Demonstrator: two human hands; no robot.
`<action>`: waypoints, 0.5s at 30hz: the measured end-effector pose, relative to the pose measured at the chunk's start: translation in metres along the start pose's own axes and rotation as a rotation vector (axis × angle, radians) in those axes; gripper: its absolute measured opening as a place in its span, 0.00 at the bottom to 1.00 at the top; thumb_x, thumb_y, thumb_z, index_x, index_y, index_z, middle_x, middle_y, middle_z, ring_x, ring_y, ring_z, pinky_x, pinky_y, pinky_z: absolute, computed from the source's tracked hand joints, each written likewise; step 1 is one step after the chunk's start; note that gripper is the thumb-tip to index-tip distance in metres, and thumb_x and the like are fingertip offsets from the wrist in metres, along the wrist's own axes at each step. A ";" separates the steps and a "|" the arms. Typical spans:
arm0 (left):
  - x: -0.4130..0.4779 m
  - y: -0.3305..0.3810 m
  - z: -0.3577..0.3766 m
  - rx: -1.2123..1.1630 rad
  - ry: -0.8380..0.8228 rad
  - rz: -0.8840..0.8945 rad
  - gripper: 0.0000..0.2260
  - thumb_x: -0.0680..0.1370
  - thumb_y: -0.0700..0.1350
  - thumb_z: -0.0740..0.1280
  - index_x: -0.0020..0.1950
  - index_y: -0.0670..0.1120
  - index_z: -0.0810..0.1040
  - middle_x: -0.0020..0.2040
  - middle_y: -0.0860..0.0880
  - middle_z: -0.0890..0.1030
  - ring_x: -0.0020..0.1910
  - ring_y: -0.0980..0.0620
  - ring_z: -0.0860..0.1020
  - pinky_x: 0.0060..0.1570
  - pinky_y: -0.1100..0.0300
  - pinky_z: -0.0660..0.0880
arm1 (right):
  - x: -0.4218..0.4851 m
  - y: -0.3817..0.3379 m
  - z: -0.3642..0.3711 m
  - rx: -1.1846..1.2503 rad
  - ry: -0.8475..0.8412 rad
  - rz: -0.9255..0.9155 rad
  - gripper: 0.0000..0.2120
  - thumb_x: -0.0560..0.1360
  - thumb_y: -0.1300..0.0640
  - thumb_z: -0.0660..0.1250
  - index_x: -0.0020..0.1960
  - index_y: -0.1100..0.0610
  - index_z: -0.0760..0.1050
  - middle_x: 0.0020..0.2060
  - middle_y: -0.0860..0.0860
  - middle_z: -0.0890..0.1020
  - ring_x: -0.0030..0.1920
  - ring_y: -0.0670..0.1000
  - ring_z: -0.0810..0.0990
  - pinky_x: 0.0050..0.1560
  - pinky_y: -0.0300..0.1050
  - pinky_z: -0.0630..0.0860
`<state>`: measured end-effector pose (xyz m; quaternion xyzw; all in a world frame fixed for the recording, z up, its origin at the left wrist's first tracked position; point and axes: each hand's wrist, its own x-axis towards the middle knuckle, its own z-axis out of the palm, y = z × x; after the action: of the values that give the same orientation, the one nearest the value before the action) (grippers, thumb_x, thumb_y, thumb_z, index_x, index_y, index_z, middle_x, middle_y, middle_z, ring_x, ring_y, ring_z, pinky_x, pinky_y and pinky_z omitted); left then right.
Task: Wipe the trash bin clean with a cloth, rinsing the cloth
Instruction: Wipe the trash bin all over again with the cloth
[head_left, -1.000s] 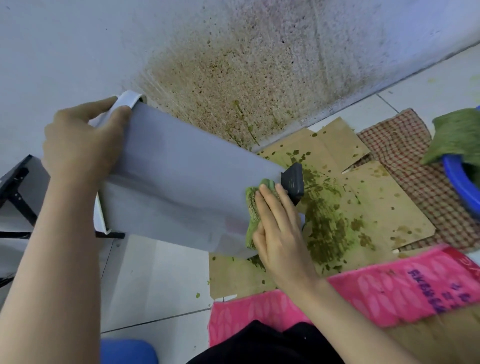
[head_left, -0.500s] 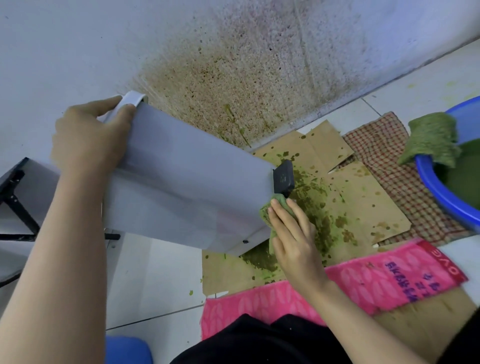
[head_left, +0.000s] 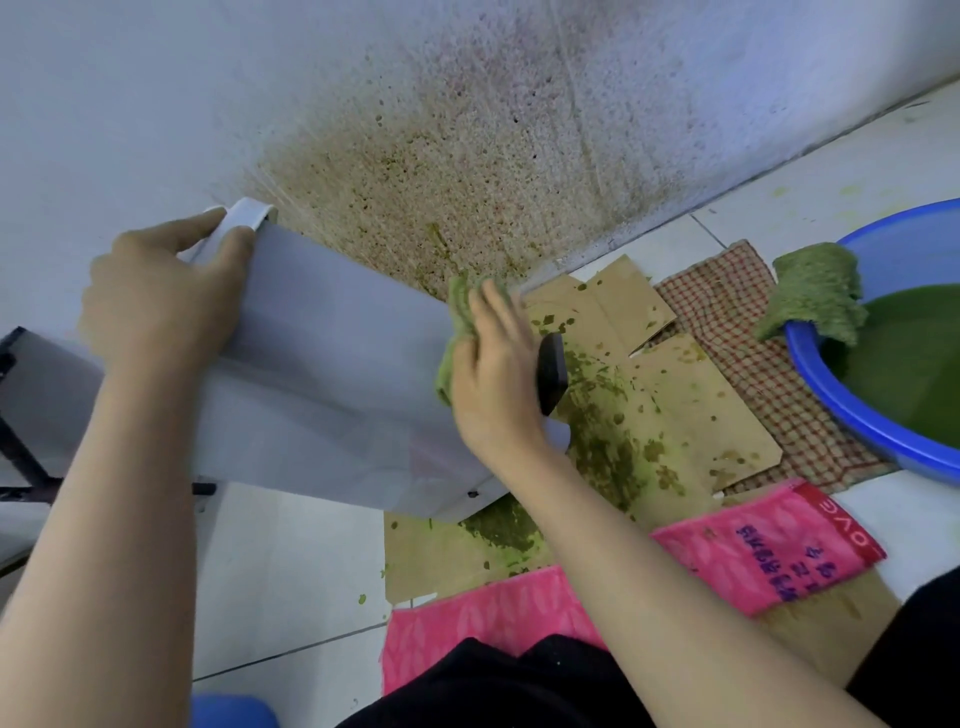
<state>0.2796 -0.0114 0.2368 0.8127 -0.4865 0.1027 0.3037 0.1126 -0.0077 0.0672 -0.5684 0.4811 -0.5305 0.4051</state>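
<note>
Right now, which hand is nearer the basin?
Right. The right hand presses the cloth on the bin's end toward the basin; the left hand grips the bin's opposite end, farther off.

The left forearm (head_left: 104, 519) rises bare from the lower left corner. The left hand (head_left: 161, 291) grips the bin (head_left: 332, 374) at its upper edge, thumb down on the near wall, index finger stretched over the rim, the other fingers curled behind. The right forearm (head_left: 649, 587), also bare, slants up from the lower right. The right hand (head_left: 493, 384) lies back-up, fingers straight, close together and pointing away, pressing the cloth (head_left: 457, 312) onto the bin's end. Its thumb is hidden.
</note>
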 end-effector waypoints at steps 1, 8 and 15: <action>-0.001 -0.001 0.000 0.002 0.007 0.003 0.24 0.67 0.70 0.62 0.62 0.71 0.76 0.62 0.54 0.82 0.61 0.47 0.80 0.64 0.47 0.75 | 0.010 0.002 0.007 -0.111 -0.113 0.053 0.25 0.84 0.51 0.51 0.78 0.59 0.57 0.79 0.53 0.54 0.80 0.53 0.45 0.77 0.62 0.42; -0.001 -0.004 0.004 0.010 0.057 -0.009 0.25 0.68 0.69 0.62 0.64 0.67 0.77 0.62 0.56 0.82 0.61 0.48 0.79 0.65 0.50 0.73 | 0.012 0.015 0.013 -0.252 -0.215 0.203 0.28 0.84 0.47 0.45 0.80 0.59 0.47 0.80 0.55 0.45 0.79 0.54 0.41 0.78 0.50 0.40; 0.010 -0.022 0.004 -0.066 0.085 -0.036 0.20 0.66 0.74 0.63 0.57 0.78 0.73 0.60 0.61 0.81 0.59 0.51 0.81 0.61 0.46 0.76 | -0.011 0.010 0.008 -0.300 -0.186 0.148 0.25 0.84 0.56 0.47 0.79 0.62 0.51 0.79 0.56 0.53 0.79 0.54 0.48 0.78 0.48 0.46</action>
<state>0.3029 -0.0134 0.2297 0.8058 -0.4617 0.1155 0.3523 0.1201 0.0006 0.0542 -0.6321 0.5558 -0.3669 0.3962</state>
